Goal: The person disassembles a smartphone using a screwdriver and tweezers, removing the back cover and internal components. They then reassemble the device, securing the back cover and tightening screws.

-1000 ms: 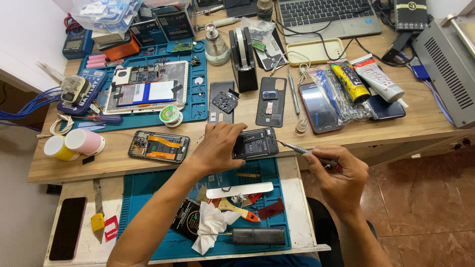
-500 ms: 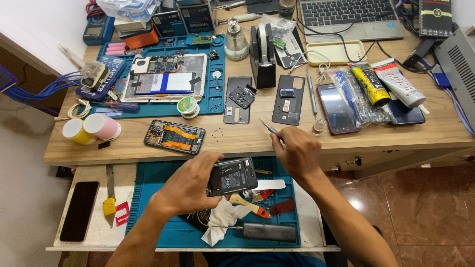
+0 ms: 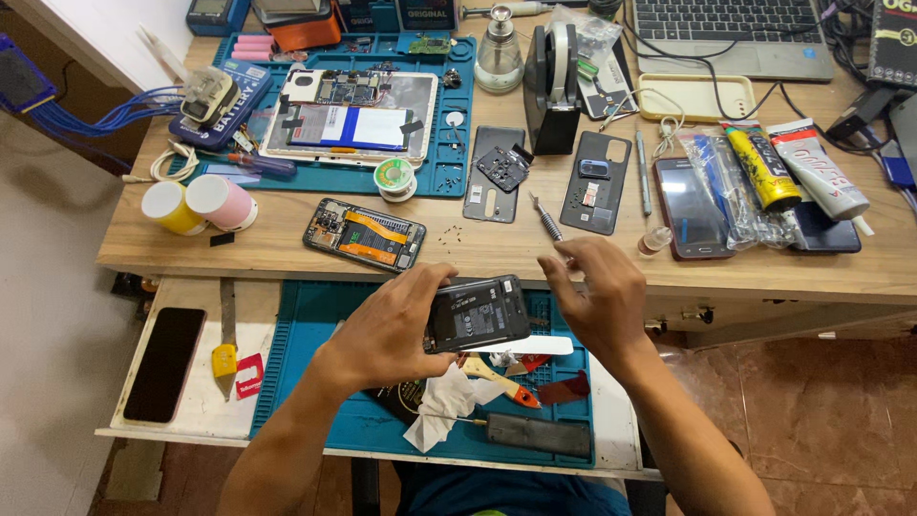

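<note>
Just over the front edge of the wooden desk (image 3: 287, 244), the left hand (image 3: 387, 330) grasps a dark opened phone (image 3: 476, 313) by its left end, holding it above the blue mat (image 3: 325, 330) on the pull-out shelf. The right hand (image 3: 597, 296) pinches a small screwdriver (image 3: 548, 222), its tip pointing up over the desk's front edge, just beside the phone's right end. Below the phone lie a crumpled white tissue (image 3: 441, 401) and an orange-handled tool (image 3: 499, 378). Another opened phone (image 3: 365, 234) rests near the desk's front edge, left of the hands.
</note>
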